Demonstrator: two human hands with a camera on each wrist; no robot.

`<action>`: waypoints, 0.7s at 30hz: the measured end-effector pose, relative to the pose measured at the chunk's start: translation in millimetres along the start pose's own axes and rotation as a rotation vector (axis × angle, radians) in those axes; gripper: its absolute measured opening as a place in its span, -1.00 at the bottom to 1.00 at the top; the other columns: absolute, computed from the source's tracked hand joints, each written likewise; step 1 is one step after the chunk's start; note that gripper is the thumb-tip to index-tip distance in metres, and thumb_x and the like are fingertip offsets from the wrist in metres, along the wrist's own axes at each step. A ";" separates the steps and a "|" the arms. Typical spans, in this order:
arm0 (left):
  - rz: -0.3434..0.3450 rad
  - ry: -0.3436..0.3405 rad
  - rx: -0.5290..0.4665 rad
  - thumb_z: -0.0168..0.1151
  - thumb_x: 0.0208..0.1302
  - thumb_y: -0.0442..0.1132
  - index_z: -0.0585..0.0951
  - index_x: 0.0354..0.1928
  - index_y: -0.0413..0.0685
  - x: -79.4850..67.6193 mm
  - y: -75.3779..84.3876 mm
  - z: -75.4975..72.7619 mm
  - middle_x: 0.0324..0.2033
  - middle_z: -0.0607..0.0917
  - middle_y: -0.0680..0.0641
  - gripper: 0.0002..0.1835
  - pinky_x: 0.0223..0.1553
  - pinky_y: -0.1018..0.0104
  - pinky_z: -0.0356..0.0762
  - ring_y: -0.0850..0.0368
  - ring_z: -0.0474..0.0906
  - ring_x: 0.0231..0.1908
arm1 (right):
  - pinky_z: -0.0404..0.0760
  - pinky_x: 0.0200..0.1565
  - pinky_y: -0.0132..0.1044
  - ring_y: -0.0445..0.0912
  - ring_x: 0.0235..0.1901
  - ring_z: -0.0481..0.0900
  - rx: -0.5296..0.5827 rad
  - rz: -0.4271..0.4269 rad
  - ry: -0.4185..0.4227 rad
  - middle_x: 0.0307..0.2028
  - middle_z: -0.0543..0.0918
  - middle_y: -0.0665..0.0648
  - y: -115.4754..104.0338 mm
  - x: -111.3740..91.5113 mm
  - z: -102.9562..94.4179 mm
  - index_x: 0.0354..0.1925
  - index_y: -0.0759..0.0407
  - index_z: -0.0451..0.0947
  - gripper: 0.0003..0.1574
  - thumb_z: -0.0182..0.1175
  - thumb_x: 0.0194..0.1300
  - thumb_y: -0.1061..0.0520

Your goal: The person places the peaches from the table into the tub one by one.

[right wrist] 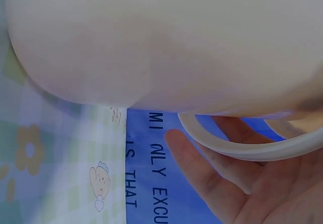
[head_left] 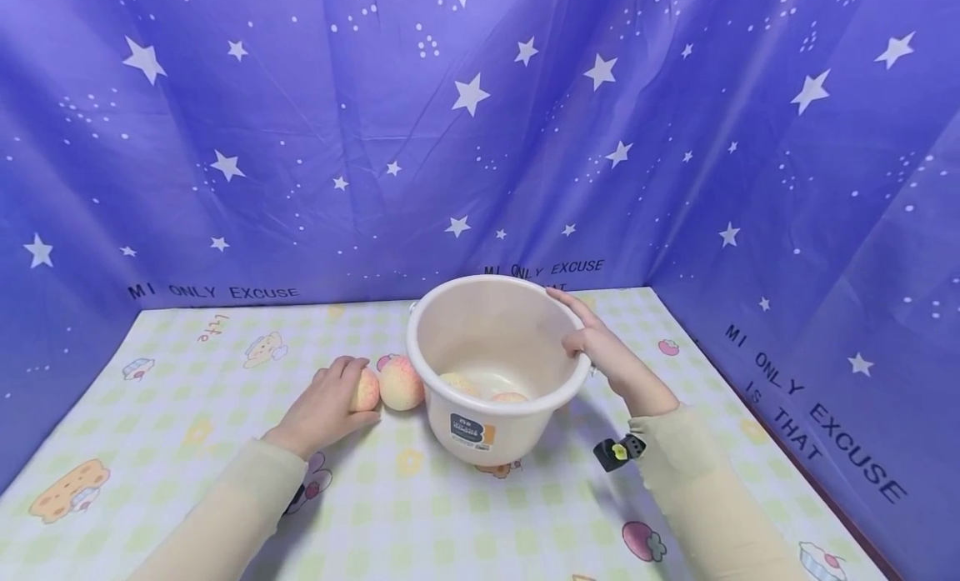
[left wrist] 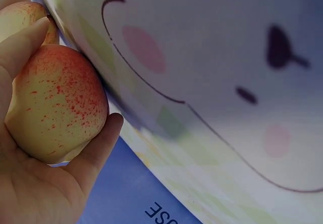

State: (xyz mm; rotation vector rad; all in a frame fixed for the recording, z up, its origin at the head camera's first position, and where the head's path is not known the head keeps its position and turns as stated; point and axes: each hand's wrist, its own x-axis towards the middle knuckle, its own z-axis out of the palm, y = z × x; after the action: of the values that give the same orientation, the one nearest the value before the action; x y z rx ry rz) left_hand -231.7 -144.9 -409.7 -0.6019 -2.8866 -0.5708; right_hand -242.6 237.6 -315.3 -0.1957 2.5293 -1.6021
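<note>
Two sleeves (head_left: 708,498) lie nearest. The left grip (head_left: 326,404) clamps one peach (head_left: 367,391); the right grip (head_left: 611,356), the rim (head_left: 495,407) of one bucket (head_left: 525,435). A second peach (head_left: 402,384) sits on the surface (head_left: 390,514) between the first and the bucket; two more peaches (head_left: 510,397) show inside.

Wrist views dim; perhaps slightly soft

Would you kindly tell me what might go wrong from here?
The loose peach sits between the bucket and the left hand, so a nudge might send it rolling across the tabletop.

The held peach is round and could slip if the grip loosens.

The right hand is on one side of the rim; pressing hard there might tip the bucket and shift the peaches inside.
</note>
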 end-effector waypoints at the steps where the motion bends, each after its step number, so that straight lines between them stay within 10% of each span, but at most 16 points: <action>1: 0.002 -0.002 0.004 0.47 0.12 -0.06 0.32 0.31 -0.34 0.1 0.1 -0.1 0.21 0.44 -0.40 -0.17 0.16 -0.20 0.45 -0.37 0.46 0.10 | 0.55 -0.21 -0.22 0.26 0.28 0.29 0.000 0.001 0.000 0.55 -0.09 0.25 0.0 0.0 0.0 0.57 -0.14 -0.08 0.27 -0.07 -0.14 0.38; 21: -0.018 -0.036 -0.020 0.49 0.07 -0.23 0.31 0.30 -0.34 0.0 5.0 -3.5 0.19 0.41 -0.42 -0.19 0.13 -0.20 0.45 -0.37 0.49 0.03 | 0.53 -0.17 -0.22 0.24 0.30 0.27 0.006 -0.002 0.007 0.56 -0.13 0.22 1.4 -0.1 -0.5 0.57 -0.14 -0.06 0.26 -0.07 -0.15 0.38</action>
State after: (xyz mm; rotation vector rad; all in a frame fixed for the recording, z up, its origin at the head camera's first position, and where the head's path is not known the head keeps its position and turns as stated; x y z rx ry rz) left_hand -229.5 -142.0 -404.8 -0.5954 -2.9263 -0.5986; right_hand -242.5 238.6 -316.4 -0.1914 2.5302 -1.6135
